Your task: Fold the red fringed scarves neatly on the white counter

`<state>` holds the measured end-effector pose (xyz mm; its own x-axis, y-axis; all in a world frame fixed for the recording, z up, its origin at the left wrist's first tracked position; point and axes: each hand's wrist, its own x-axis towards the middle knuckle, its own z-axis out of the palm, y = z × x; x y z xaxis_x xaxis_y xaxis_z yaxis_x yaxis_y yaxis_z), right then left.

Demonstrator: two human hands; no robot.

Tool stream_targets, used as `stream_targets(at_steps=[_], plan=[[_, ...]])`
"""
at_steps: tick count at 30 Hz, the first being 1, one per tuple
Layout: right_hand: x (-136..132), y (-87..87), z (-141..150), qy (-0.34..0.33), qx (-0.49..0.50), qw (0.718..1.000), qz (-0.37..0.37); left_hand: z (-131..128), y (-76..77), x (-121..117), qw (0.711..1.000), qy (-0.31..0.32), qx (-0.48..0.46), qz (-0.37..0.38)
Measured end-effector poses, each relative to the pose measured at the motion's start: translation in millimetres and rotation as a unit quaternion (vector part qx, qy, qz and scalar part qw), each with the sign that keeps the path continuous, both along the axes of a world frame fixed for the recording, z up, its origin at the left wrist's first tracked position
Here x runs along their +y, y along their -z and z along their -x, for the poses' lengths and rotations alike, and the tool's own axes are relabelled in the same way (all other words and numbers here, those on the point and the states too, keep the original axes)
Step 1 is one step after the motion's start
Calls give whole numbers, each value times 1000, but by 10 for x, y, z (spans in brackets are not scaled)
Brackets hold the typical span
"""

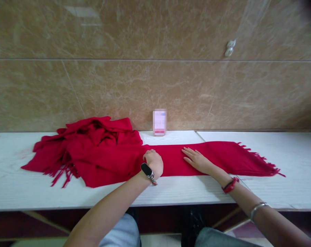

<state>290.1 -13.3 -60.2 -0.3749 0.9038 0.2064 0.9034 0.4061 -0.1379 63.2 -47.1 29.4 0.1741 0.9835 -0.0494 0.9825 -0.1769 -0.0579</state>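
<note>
A long red scarf (222, 156) with fringed ends lies across the white tabletop. Its right part is spread flat in a folded band, while the left part is heaped in loose folds (93, 140). My left hand (154, 162), with a dark smart band on the wrist, is closed at the middle of the scarf; its fingertips are partly hidden against the cloth. To the right, my right hand (198, 161) rests flat on the smooth stretch, its fingers extended and slightly apart. A red band and a silver bangle are on the right arm.
A phone (159, 122) with a blurred screen stands upright against the brown tiled wall (135, 85), behind the scarf. A small white fixture (230, 48) is on the wall at upper right. The table's front edge (165, 204) runs close to my legs.
</note>
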Motion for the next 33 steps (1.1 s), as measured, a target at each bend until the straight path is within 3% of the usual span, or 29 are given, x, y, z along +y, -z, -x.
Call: stream_targets(at_steps=[4,7,10,14,18,21,23,26,29,31,33], plan=[[-3,-4,8,-4,-8,1000,-7,-136,11,5,985,151,-20,-85],[-12,-14,18,-2,-9,1000,-7,-272,100,32,972,216,-52,-73],[-26,-26,28,2,-13,1000,-4,-324,194,82,983,163,-59,-61],[-41,-33,38,2,-13,1000,-2,-184,236,177,997,33,-42,-63],[-43,-31,37,-2,-9,1000,-5,102,165,302,992,-111,20,-49],[-45,-34,34,-3,-6,1000,-6,254,77,359,984,-157,63,-47],[-48,-38,35,-2,-3,1000,-7,265,35,351,988,-112,68,-85],[-55,-38,38,0,1,1000,-11,156,52,284,990,74,21,-121],[-59,-30,38,-1,1,1000,-21,22,161,218,969,234,-40,-72],[-62,-26,36,-1,0,1000,-25,-20,246,194,968,245,-55,-25],[-64,-28,34,-2,-2,1000,-26,-12,308,185,980,191,-56,18]])
